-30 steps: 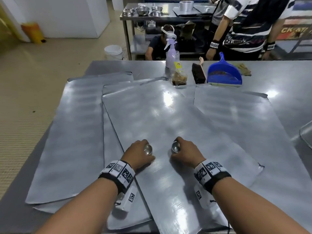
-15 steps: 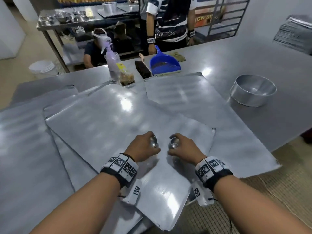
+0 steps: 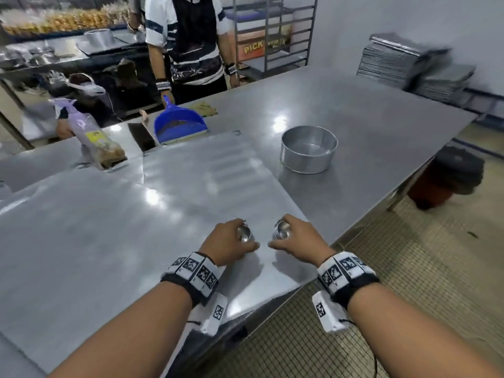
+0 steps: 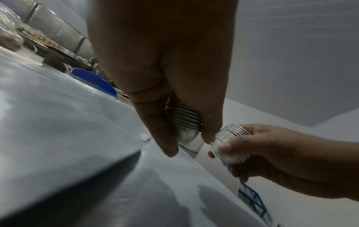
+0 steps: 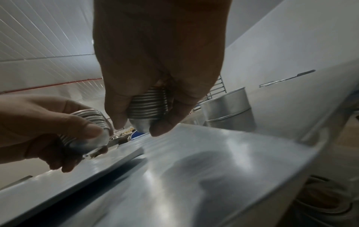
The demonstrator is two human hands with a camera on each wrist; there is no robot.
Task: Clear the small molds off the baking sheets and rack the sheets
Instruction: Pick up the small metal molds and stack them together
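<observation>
My left hand (image 3: pixel 231 242) grips a nested stack of small metal molds (image 3: pixel 244 234), ribbed down its side in the left wrist view (image 4: pixel 184 118). A second stack of molds (image 3: pixel 282 231) is held the same way in my right hand (image 3: pixel 293 241), seen close in the right wrist view (image 5: pixel 148 107). Both hands hover side by side just above the near corner of the top baking sheet (image 3: pixel 109 227). More flat sheets overlap on the steel table, one (image 3: pixel 207 165) reaching toward the far side.
A round metal pan (image 3: pixel 308 150) stands on the table (image 3: pixel 354 113) to the right. A blue dustpan (image 3: pixel 178 124), a brush and a spray bottle (image 3: pixel 81 124) lie at the far edge. Another person stands beyond. A sheet stack (image 3: pixel 403 61) and a rack (image 3: pixel 275 31) are at the back.
My view has swung to the right, bringing the round pan, the table's right edge and the floor into sight. Both hands keep their mold stacks, still close together over the sheet.
</observation>
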